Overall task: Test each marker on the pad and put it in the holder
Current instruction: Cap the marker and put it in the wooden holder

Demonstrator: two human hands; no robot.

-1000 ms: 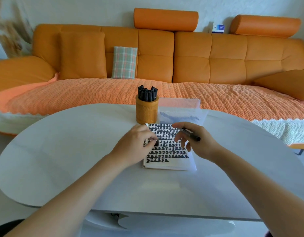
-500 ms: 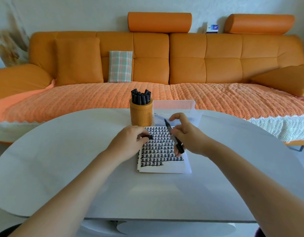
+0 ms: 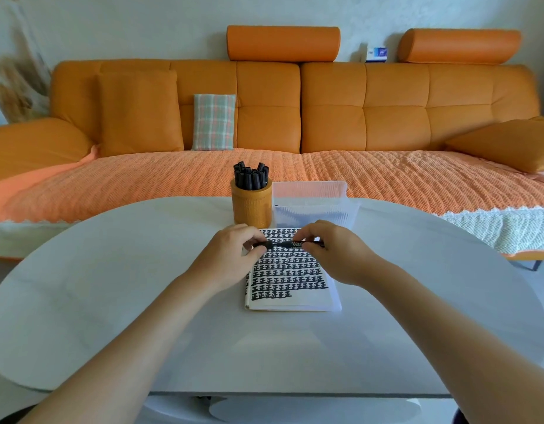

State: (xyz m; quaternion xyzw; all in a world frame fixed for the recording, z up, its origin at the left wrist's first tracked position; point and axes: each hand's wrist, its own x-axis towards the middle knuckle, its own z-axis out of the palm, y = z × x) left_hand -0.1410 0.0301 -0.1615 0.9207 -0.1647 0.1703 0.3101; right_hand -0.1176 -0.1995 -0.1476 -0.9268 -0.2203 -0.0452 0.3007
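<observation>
smooth matt table [image 3: 111, 286], paper pad [image 3: 292, 301], rough woven-looking holder [image 3: 252, 206], translucent plastic tray [image 3: 310, 191]

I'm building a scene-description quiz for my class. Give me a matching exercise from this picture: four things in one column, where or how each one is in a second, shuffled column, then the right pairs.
Things
1. marker
2. holder
3. pad
4. plaid cushion

Places or states
A. leaning against the back of the sofa
B. flat on the table, page full of black marks
C. held level between left hand and right hand
D. upright behind the pad, packed with black markers

Pairs: 1-C, 2-D, 3-B, 4-A
</observation>
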